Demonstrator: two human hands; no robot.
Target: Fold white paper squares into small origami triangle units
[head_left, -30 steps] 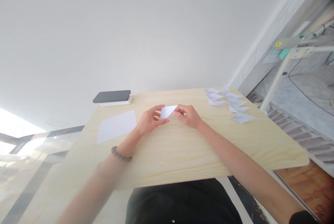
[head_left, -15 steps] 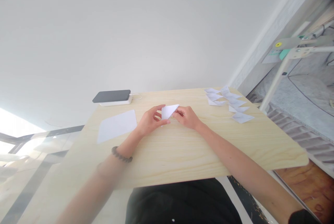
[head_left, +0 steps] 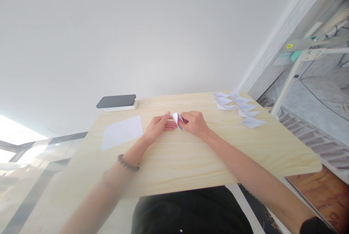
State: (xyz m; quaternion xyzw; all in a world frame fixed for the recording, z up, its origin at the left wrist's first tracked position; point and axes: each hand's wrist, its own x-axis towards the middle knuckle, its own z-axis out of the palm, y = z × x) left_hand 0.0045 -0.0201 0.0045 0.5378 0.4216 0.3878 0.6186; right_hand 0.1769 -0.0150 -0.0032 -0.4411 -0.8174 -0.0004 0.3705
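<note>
A small piece of folded white paper [head_left: 177, 119] is held above the middle of the table, its flaps spread apart and standing at an angle. My right hand [head_left: 195, 122] pinches it from the right, with some fingertips tucked behind or inside the folds. On the other side, my left hand [head_left: 159, 127] is open, palm turned toward the paper, thumb raised and fingers stretched out. Its fingertips reach the paper's left edge; whether they touch it I cannot tell. A dark bead bracelet [head_left: 128, 163] circles my left wrist.
White paper sheets [head_left: 122, 131] lie at the left of the wooden table [head_left: 174, 168]. Behind them a black phone [head_left: 116, 100] rests on a white block with a cable. Several folded paper shapes [head_left: 253, 122] sit in two rows at the back right. A wall rises behind.
My left hand has let go of the folded paper and straightened its fingers. The paper has turned and its folds have opened out, still in my right hand.
</note>
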